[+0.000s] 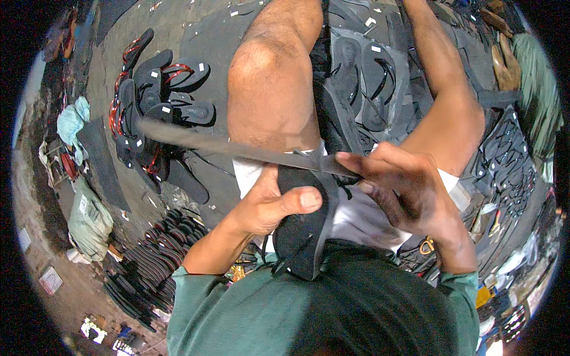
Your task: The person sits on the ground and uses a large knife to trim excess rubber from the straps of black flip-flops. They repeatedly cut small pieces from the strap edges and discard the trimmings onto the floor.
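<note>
A black flip-flop sandal [300, 234] lies lengthwise against my lap, its toe end pointing away. My left hand [270, 204] is closed on it, the thumb pressing on the footbed and the fingers hidden underneath. In my right hand [409, 190] is the dark end of a long, narrow knife [237, 148], gripped between thumb and fingers. Its blade reaches leftward across the sandal's far end and past my knee, blurred by motion toward the tip. Whether the edge touches the sandal, I cannot tell.
Black sandals [151, 110], some with red straps, are heaped at the left. Below them stand rows of dark soles [157, 261]. More sandals [377, 83] lie between my legs. Black straps [504, 160] pile up at the right, near a green sack [534, 101]. A pale sack [89, 219] sits far left.
</note>
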`<state>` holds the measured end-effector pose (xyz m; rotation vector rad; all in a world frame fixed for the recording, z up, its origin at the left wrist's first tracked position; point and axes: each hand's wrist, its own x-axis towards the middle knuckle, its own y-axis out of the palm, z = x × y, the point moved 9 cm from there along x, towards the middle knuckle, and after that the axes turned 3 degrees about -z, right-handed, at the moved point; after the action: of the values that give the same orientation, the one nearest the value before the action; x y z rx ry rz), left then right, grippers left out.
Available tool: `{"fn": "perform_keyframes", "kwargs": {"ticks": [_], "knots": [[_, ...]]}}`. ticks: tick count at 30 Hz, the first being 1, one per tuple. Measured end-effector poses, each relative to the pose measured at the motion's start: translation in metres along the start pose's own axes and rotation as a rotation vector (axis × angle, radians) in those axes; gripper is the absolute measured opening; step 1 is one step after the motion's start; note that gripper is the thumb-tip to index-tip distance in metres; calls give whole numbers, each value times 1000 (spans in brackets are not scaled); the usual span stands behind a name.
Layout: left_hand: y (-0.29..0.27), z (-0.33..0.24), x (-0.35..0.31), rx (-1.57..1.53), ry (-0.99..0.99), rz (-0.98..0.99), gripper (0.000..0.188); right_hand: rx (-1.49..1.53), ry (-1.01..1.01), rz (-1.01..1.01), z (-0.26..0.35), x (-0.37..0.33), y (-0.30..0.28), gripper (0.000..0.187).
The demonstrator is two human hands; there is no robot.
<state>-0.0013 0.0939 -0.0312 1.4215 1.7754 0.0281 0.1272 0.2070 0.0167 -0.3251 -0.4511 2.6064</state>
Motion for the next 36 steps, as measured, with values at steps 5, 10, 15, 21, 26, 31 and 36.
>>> {"fn": "perform_keyframes", "kwargs": {"ticks": [5,10,15,21,26,31,36], "knots": [[6,-5,1,10,-27,124,53,52,-228,-51,-5,4,3,42],[-59,-95,-30,161,534,-392,32,679,304,-447,-60,-34,-10,50],[-107,-139,-60,-116,791,-581,27,622,106,-661,-52,-64,-26,47],[-8,-45,-18,-573,494,-190,30,-63,-208,-653,5,-75,6,38],[12,-32,2,-685,416,-178,24,-232,-180,-737,-14,-99,28,46],[16,-25,3,-715,403,-210,26,-328,-152,-695,-22,-107,34,52],[18,-22,5,-714,402,-157,26,-340,-132,-681,-14,-92,24,53]]}}
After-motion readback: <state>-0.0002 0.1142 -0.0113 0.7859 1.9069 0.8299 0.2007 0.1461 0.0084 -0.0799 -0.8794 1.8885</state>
